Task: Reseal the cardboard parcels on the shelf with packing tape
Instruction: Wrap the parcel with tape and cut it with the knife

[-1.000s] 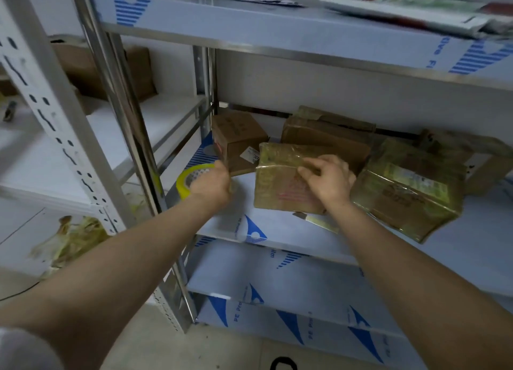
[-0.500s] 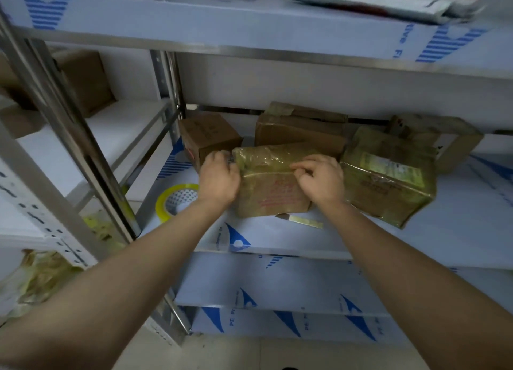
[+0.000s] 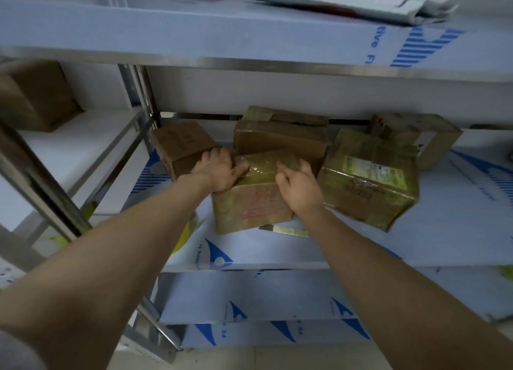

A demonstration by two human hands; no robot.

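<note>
A tape-wrapped cardboard parcel (image 3: 249, 203) with red print stands at the front of the middle shelf (image 3: 277, 253). My left hand (image 3: 219, 169) holds its top left corner, thumb stretched along the glossy taped top. On the parcel's top right, my right hand (image 3: 299, 183) grips with bent fingers over the far edge. The yellow tape roll (image 3: 184, 237) lies on the shelf to the left, mostly hidden under my left forearm. A loose strip of tape (image 3: 288, 230) lies by the parcel's lower right corner.
Around the parcel stand a small brown box (image 3: 180, 144), a larger box (image 3: 280, 136) behind, a taped box with a label (image 3: 372, 181) at the right and another box (image 3: 416, 136) behind that. Steel uprights (image 3: 141, 92) stand left. Papers (image 3: 347, 0) lie on the upper shelf.
My left hand left the tape roll and came onto the parcel's top left corner. My right hand stayed on the parcel's top. The view shifted left and closer.
</note>
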